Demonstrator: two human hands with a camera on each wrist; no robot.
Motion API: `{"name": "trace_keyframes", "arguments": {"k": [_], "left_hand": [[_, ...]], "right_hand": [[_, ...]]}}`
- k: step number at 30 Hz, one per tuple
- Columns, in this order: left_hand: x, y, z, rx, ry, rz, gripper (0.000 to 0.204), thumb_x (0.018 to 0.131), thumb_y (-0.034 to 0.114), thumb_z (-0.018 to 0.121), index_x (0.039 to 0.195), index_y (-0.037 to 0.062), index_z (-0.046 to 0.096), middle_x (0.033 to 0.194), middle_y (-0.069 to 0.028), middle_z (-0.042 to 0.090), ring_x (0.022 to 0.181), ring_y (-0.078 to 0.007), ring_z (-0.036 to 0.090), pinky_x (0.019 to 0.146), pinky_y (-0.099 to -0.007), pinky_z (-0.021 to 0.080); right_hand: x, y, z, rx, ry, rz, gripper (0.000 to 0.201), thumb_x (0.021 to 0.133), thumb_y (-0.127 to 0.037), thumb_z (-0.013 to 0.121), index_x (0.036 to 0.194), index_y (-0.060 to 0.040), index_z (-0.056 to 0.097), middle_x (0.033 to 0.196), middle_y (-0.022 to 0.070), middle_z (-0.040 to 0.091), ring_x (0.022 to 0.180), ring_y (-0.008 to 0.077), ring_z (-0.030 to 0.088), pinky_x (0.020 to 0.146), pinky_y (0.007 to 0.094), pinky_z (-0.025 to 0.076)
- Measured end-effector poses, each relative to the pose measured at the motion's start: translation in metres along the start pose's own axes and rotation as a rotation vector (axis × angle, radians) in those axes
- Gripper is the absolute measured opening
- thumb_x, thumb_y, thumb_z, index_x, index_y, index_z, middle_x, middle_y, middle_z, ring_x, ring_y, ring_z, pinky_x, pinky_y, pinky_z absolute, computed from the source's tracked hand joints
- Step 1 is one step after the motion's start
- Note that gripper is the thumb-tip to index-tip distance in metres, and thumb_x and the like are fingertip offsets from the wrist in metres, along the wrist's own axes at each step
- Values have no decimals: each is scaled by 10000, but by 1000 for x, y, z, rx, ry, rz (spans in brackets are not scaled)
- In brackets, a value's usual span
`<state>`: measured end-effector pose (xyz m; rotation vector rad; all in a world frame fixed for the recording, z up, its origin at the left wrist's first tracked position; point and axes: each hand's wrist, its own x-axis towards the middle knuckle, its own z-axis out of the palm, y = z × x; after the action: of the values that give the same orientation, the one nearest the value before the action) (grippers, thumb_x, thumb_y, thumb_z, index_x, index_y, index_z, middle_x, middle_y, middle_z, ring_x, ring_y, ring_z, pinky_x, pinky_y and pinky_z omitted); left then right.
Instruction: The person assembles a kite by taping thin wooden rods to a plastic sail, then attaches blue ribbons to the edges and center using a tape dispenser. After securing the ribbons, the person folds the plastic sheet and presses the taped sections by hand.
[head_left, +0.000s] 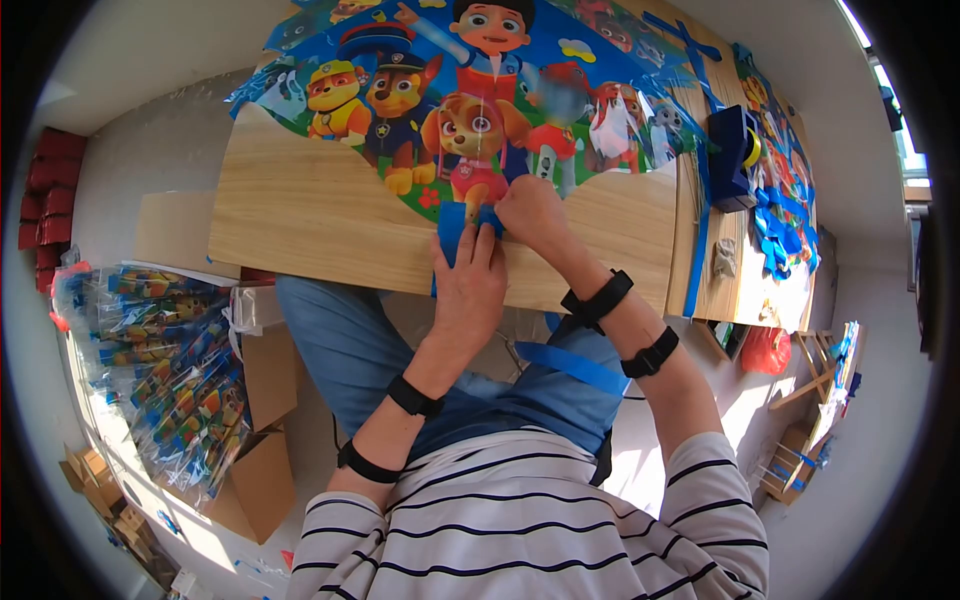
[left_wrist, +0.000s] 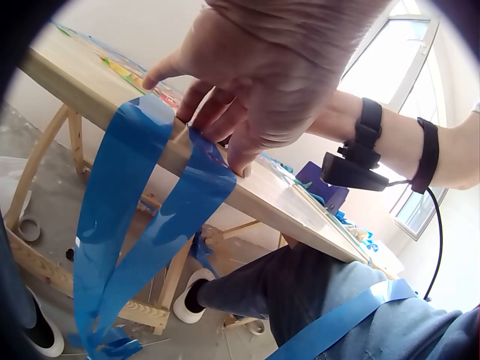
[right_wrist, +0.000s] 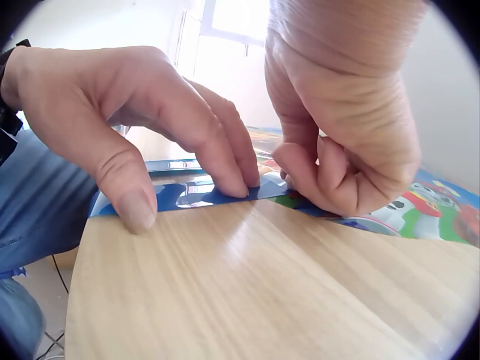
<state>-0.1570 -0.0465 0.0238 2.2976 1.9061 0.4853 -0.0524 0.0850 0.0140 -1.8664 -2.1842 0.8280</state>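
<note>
A printed cartoon sheet (head_left: 475, 150) lies on the wooden table, its narrow lower end meeting blue strips (head_left: 452, 225) near the front edge. My left hand (head_left: 468, 290) presses on these strips with its fingers extended and spread. In the left wrist view two blue strips (left_wrist: 124, 180) hang over the edge below the left hand (left_wrist: 255, 82). My right hand (head_left: 533, 212) is curled and rests at the sheet's lower end; in the right wrist view its curled fingers (right_wrist: 337, 176) touch the sheet beside the blue strip (right_wrist: 199, 193). Whether anything lies inside them is hidden.
A dark blue tape dispenser (head_left: 732, 158) stands on the right, near loose blue ribbons (head_left: 785, 230) and another printed sheet. A blue strip (head_left: 575, 366) lies across my thigh. At the lower left are wrapped printed items (head_left: 170, 370) and cardboard boxes (head_left: 262, 485).
</note>
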Motion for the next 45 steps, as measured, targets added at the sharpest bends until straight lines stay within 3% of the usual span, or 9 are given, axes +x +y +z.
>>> {"name": "trace_keyframes", "arguments": {"k": [8, 11, 23, 29, 41, 45], "left_hand": [[0, -1, 2, -16, -1, -1, 422, 774, 99, 623, 1174, -35, 615, 1335, -146, 499, 1297, -304, 440, 1073, -640, 279], [0, -1, 1, 19, -41, -6, 631, 720, 180, 777, 1264, -38, 543, 1357, -129, 473, 1312, -299, 423, 1075, -611, 272], [-1, -1, 4, 24, -42, -15, 624, 737, 173, 760, 1279, -34, 533, 1356, -119, 465, 1307, -293, 417, 1075, -622, 267], [-1, -1, -5, -127, -43, -56, 622, 729, 136, 768, 1288, -4, 536, 1379, -104, 458, 1326, -301, 408, 1088, -621, 259], [24, -30, -9, -31, -58, 95, 603, 702, 186, 800, 1253, 53, 590, 1473, -80, 443, 1362, -276, 407, 1113, -676, 200], [24, -31, -5, -19, -18, 119, 615, 687, 215, 812, 1240, 54, 598, 1424, -73, 475, 1327, -268, 435, 1104, -678, 222]], "right_hand": [[-1, 1, 4, 9, 36, -36, 193, 692, -124, 607, 777, 34, 677, 846, 286, 669, 851, 449, 656, 774, 489, 533], [-2, -1, 3, 6, 38, -30, 193, 698, -130, 610, 776, 33, 679, 848, 283, 671, 855, 446, 657, 775, 487, 533], [-7, -5, 3, -2, 83, -47, 178, 725, -135, 622, 792, 19, 682, 861, 270, 676, 865, 435, 662, 770, 486, 536], [-7, -8, 1, -18, 83, -32, 177, 724, -133, 623, 793, 20, 681, 865, 269, 678, 869, 437, 663, 774, 491, 536], [-10, -13, 0, -31, 107, 2, 186, 732, -162, 658, 799, 7, 695, 866, 259, 687, 852, 424, 680, 757, 477, 553], [-11, -11, 0, -27, 116, -14, 172, 730, -150, 649, 796, 2, 695, 861, 260, 685, 857, 419, 678, 754, 474, 553]]}}
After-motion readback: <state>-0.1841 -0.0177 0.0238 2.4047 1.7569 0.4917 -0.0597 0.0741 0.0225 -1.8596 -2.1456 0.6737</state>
